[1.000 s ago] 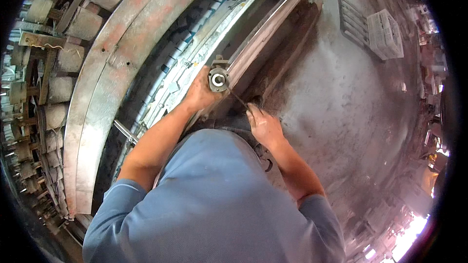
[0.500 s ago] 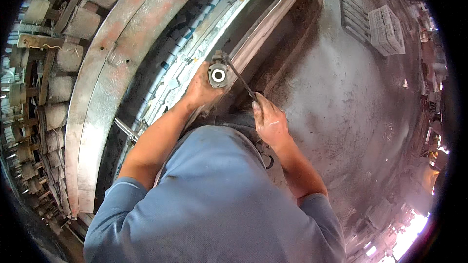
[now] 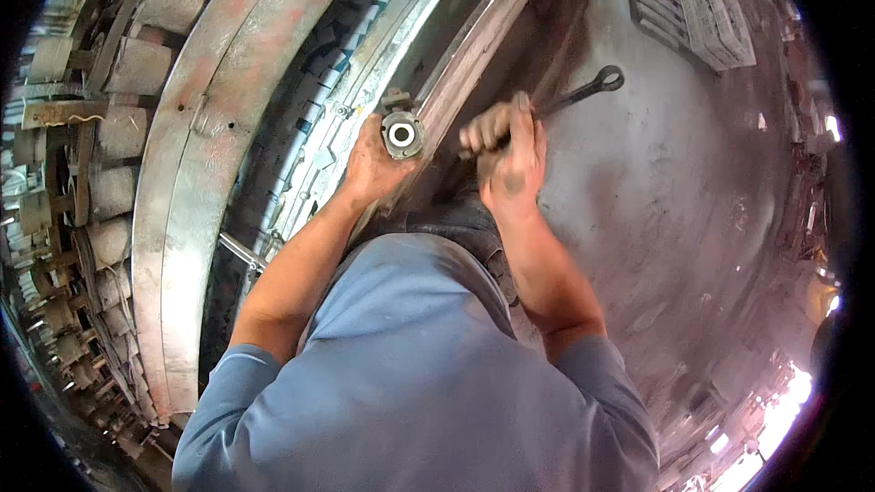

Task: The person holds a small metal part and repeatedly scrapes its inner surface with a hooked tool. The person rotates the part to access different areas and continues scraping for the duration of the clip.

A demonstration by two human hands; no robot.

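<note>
In my left hand (image 3: 375, 164) is a round metal part (image 3: 416, 142) with a pale ring around a dark centre hole; my fingers wrap its left and lower sides. A small block-like piece juts from its top. My right hand (image 3: 513, 159), to the right of the part and apart from it, is closed on a dark wrench (image 3: 574, 95). The wrench's ring end points up and to the right, away from the metal part. Its other end is hidden by my fingers, which are slightly blurred.
A long metal rail (image 3: 474, 59) runs diagonally beyond my hands. Left of it lie a pale machine bed (image 3: 365, 82) and a wide curved metal beam (image 3: 196, 155). Stacked metal pieces (image 3: 114, 164) line the far left. A white crate (image 3: 717, 23) stands on the grey floor (image 3: 638, 191).
The wrench has come away from the metal part and swung round, its ring end now up and right. My right hand has turned and risen slightly. My left hand still holds the part.
</note>
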